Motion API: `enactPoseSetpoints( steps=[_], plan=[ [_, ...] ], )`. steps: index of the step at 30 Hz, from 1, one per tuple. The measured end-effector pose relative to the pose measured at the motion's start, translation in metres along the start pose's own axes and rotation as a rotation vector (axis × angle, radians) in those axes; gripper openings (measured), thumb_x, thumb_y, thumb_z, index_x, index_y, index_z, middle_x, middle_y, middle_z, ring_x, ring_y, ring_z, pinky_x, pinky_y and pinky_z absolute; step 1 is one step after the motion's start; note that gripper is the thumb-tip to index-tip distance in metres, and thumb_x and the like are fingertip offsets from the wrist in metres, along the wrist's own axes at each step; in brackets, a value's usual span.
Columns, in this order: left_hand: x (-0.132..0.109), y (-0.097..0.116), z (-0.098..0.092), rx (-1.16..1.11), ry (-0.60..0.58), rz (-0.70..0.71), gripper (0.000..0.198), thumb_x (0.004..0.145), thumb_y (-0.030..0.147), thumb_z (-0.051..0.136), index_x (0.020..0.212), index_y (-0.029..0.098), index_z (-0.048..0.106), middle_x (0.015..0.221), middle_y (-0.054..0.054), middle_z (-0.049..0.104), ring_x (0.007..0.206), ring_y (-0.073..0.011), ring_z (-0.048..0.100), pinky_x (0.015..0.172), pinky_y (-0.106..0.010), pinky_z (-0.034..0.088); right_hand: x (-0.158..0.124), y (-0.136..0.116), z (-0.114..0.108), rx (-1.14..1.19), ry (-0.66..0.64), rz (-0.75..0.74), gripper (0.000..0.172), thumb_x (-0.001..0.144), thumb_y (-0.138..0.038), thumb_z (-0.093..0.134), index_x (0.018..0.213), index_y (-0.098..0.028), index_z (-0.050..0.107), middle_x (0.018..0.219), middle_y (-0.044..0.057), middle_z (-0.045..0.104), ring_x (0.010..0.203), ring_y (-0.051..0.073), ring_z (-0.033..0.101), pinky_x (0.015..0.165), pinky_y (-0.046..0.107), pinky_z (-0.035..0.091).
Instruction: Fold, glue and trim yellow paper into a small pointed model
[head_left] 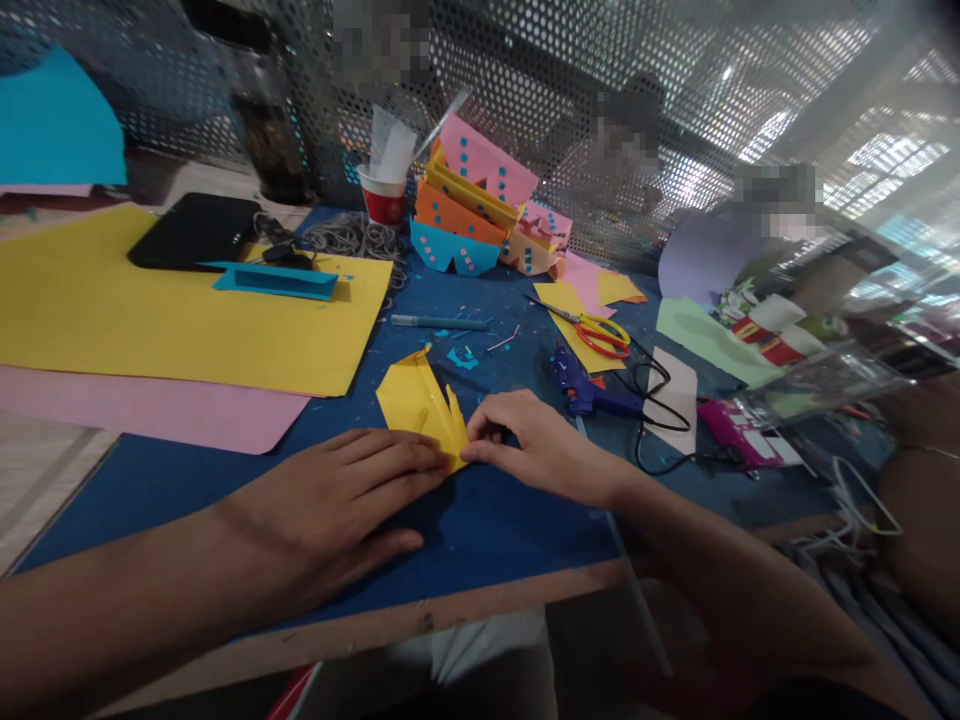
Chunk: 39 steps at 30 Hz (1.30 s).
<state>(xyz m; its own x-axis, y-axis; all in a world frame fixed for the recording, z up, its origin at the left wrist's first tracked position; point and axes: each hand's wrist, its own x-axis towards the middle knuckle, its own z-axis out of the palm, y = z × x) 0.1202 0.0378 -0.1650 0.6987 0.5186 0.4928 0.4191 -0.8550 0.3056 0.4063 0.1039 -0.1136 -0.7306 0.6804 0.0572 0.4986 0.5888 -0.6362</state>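
A small folded piece of yellow paper (409, 395) lies on the blue tabletop in front of me, with a raised flap along its right side. My left hand (360, 480) rests flat over its lower left part, fingers stretched out. At its lower right corner, the thumb and fingers of my right hand (517, 435) pinch the paper's edge. Beyond the paper are a blue-green pen (439, 322) and blue paper scraps (463, 356). A blue hot glue gun (589, 390) lies to the right of my right hand.
Yellow-and-red scissors (592, 330) lie past the glue gun. Decorated folded paper pieces (461, 215) are stacked at the back beside a paper cup (382, 195). Large yellow sheets (187, 330) and a black phone-like slab (193, 230) are at left. Another person's arm (926, 480) is at right.
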Motion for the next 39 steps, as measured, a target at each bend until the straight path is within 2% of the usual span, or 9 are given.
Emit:
enactPoseSetpoints(
  steps=[9, 13, 34, 39],
  plan=[
    [0.001, -0.002, 0.000, 0.011, 0.004, 0.018, 0.044, 0.118, 0.041, 0.059, 0.157, 0.022, 0.067, 0.145, -0.012, 0.081, 0.136, -0.0272, 0.075, 0.118, -0.042, 0.062, 0.001, -0.006, -0.001, -0.033, -0.028, 0.041, 0.018, 0.113, -0.028, 0.075, 0.098, -0.021, 0.068, 0.098, 0.000, 0.077, 0.093, 0.018, 0.068, 0.100, 0.038, 0.041],
    [0.001, -0.003, -0.002, -0.016, -0.025, -0.002, 0.045, 0.116, 0.040, 0.063, 0.159, 0.025, 0.067, 0.146, -0.011, 0.081, 0.136, -0.0266, 0.075, 0.118, -0.040, 0.062, 0.001, -0.006, 0.000, -0.046, -0.026, 0.048, 0.018, 0.113, -0.029, 0.074, 0.098, -0.021, 0.068, 0.097, 0.001, 0.075, 0.094, 0.019, 0.066, 0.099, 0.038, 0.041],
    [-0.001, -0.001, 0.002, -0.006, 0.002, -0.035, 0.044, 0.118, 0.043, 0.060, 0.158, 0.026, 0.068, 0.144, -0.011, 0.081, 0.134, -0.0274, 0.075, 0.118, -0.042, 0.060, 0.001, -0.013, 0.001, -0.091, -0.022, 0.096, 0.019, 0.113, -0.028, 0.073, 0.097, -0.022, 0.065, 0.097, 0.001, 0.075, 0.095, 0.019, 0.066, 0.098, 0.038, 0.043],
    [0.001, -0.002, 0.001, 0.000, 0.001, 0.006, 0.043, 0.119, 0.044, 0.059, 0.156, 0.024, 0.068, 0.143, -0.011, 0.081, 0.134, -0.0266, 0.075, 0.116, -0.041, 0.061, 0.001, -0.014, 0.001, -0.078, -0.022, 0.090, 0.019, 0.111, -0.025, 0.074, 0.095, -0.022, 0.064, 0.094, 0.000, 0.073, 0.094, 0.019, 0.067, 0.099, 0.038, 0.043]
  ],
)
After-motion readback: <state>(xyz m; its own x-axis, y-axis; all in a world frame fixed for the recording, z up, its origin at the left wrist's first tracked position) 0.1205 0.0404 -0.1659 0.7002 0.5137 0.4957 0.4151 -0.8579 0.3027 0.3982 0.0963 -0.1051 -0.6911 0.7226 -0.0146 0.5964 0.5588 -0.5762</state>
